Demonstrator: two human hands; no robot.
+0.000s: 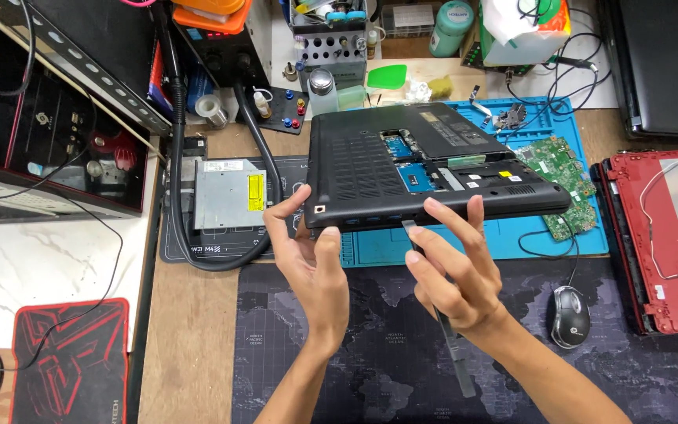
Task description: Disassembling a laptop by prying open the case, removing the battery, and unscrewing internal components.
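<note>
A black laptop [370, 165] is held upside down above the bench, its bottom facing up with an open compartment showing blue boards. My left hand [308, 259] supports its near left corner from beneath, thumb on the front edge. My right hand [449, 267] holds a thin grey pry tool [453, 345], whose tip is pushed into the seam of the laptop's front edge. The right fingers rest against that edge.
A blue work mat [512, 235] carries a green circuit board [563, 169]. A silver optical drive [229, 192] lies left of the laptop. A mouse [570, 314], a red laptop lid [661, 235], a black hose [178, 157] and bottles surround it. A dark map-printed mat [386, 338] lies below.
</note>
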